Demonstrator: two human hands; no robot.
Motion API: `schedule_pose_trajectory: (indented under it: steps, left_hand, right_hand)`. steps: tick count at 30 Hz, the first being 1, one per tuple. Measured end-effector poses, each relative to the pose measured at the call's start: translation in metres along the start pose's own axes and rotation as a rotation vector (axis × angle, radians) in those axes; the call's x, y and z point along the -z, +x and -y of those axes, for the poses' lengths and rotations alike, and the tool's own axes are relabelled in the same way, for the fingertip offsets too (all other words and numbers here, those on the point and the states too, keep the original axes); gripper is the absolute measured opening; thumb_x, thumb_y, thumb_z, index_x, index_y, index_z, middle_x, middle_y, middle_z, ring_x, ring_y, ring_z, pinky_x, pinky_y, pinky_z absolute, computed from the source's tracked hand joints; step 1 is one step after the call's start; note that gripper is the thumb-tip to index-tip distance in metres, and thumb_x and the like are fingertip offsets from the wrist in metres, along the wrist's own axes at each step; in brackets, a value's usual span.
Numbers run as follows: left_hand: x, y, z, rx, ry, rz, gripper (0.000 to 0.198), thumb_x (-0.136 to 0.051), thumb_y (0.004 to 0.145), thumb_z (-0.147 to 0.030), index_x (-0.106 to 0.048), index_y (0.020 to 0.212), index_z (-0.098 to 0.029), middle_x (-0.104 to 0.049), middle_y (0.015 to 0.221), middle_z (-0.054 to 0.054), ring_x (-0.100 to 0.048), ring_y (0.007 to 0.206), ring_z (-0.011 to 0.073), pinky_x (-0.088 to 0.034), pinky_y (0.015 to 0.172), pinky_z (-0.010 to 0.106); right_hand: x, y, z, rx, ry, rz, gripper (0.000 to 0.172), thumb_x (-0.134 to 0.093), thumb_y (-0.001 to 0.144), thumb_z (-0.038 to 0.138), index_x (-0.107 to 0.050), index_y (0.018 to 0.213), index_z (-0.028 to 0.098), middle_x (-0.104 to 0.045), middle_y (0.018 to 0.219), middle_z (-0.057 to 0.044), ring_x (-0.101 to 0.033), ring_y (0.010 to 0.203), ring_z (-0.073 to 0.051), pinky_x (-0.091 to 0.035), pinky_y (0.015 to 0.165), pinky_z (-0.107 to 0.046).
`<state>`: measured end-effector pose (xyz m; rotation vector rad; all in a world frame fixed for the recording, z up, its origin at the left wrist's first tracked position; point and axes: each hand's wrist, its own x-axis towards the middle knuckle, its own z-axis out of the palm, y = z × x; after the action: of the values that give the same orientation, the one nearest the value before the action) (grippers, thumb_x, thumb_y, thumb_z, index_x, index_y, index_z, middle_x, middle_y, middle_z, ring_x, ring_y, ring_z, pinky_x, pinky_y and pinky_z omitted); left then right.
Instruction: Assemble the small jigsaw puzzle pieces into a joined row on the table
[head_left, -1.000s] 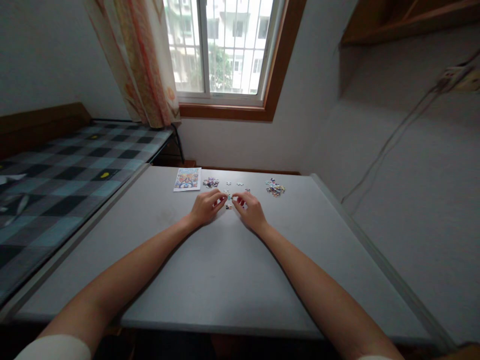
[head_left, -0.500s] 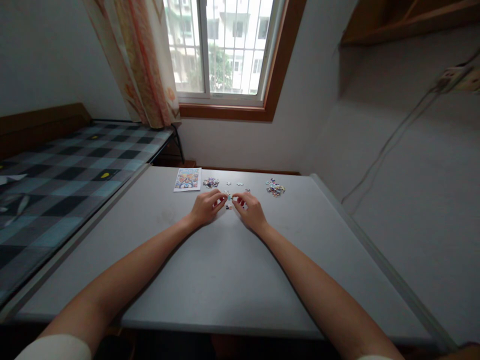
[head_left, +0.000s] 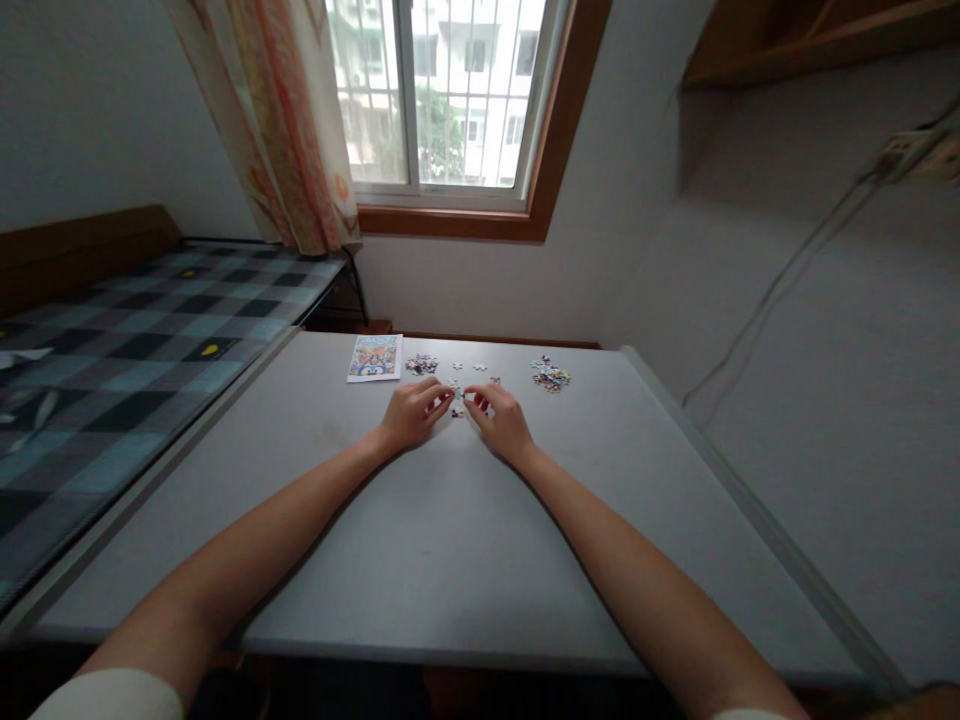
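Small jigsaw puzzle pieces (head_left: 459,394) are pinched between the fingertips of both hands, just above the table. My left hand (head_left: 415,411) is closed on the left side of them, thumb and forefinger together. From the right, my right hand (head_left: 500,420) pinches the other side in the same way. Directly below the fingertips lies a dark and pale puzzle piece (head_left: 458,412). Farther off are two loose pale pieces (head_left: 480,367), and another piece (head_left: 495,380) shows just behind my right hand. My fingers partly hide what they hold.
A pile of puzzle pieces (head_left: 422,365) lies left of centre beside a printed picture sheet (head_left: 375,358). Another pile (head_left: 551,375) sits to the right. The grey table (head_left: 435,560) adjoins a bed with a checked cover (head_left: 150,340); a window (head_left: 465,100) is ahead.
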<state>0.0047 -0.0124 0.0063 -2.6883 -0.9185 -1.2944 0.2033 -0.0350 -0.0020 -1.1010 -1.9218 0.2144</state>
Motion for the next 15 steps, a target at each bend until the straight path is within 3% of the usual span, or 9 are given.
schedule_pose_trajectory:
  steps: [15]
  left_hand:
    - [-0.0016,-0.0011,0.0015,-0.002,0.013,-0.012,0.017,-0.05,0.096,-0.025,-0.064,0.094,-0.016,-0.063,0.079,0.003,-0.056,0.061,0.009,-0.042,0.056,0.02]
  right_hand:
    - [0.0016,0.0003,0.0017,-0.001,-0.005,-0.002,0.015,-0.059,0.088,0.022,-0.065,0.101,0.02,-0.061,0.078,-0.001,-0.057,0.07,-0.015,-0.044,0.075,-0.029]
